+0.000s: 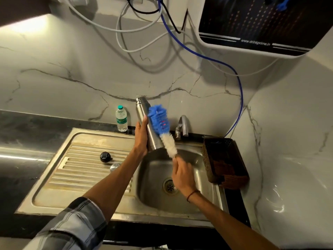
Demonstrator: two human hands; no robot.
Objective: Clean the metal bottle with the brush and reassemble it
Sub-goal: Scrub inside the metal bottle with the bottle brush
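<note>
My left hand (141, 138) grips the lower half of the metal bottle (146, 121), which stands nearly upright above the sink with its open neck at the top. My right hand (182, 175) holds the handle of the bottle brush (161, 126). Its blue and white bristles lie against the right outer side of the bottle. The black inner lid (105, 156) and a shiny metal cap (114, 166) rest on the ribbed drainboard (75, 170) to the left.
The steel sink basin (156, 192) lies below my hands, with the tap (182, 126) behind it. A small plastic water bottle (121, 119) stands on the counter at the back. A brown basket (225, 161) sits right of the sink. Cables hang on the wall above.
</note>
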